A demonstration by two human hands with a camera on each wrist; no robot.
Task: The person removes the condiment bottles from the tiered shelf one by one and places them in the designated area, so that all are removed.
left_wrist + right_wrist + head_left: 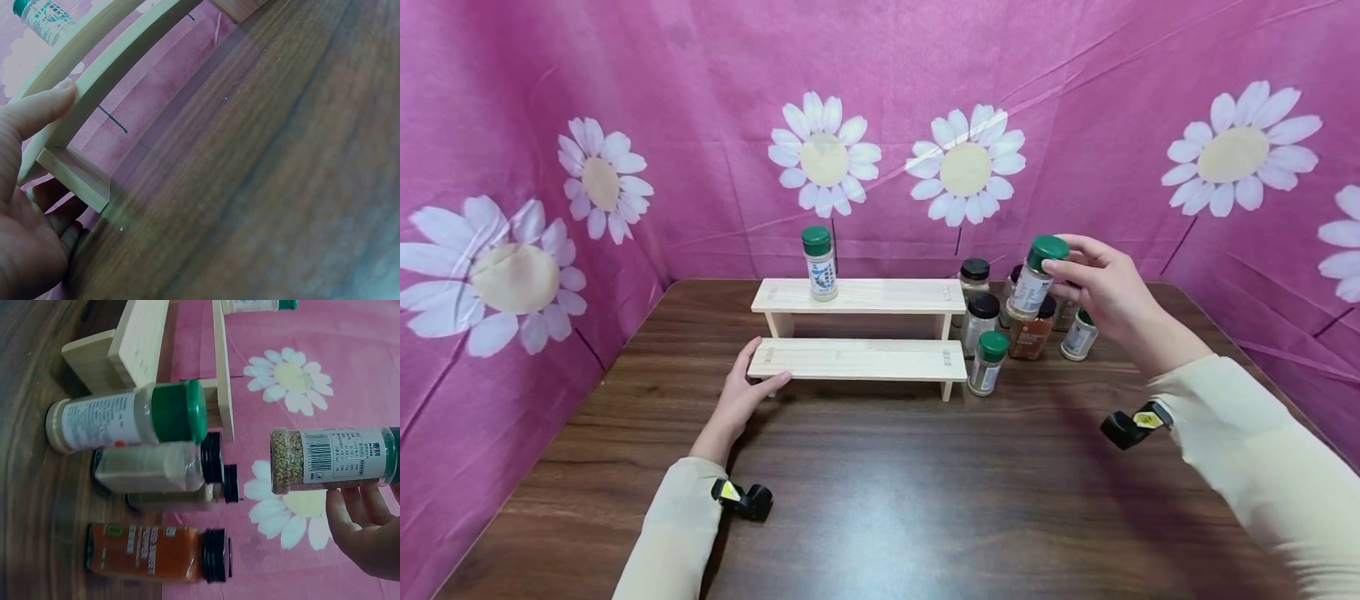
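Observation:
My right hand [1097,279] holds a green-capped spice jar [1034,277] by its top, lifted above the group of jars to the right of the wooden two-step rack [857,359]. In the right wrist view that jar [325,459] shows pale seeds inside, my fingertips [356,515] around its cap end. My left hand [747,388] rests at the left end of the rack's lower step, thumb on its front edge; the left wrist view shows the thumb [44,109] pressed against the step [119,62]. One green-capped jar [819,263] stands on the upper step.
Several jars stand on the brown wooden table [880,492] right of the rack: a green-capped one [987,363] in front, black-capped ones [981,321] and an orange-filled jar [1030,333] behind. Pink daisy-print cloth [880,125] walls the back and sides.

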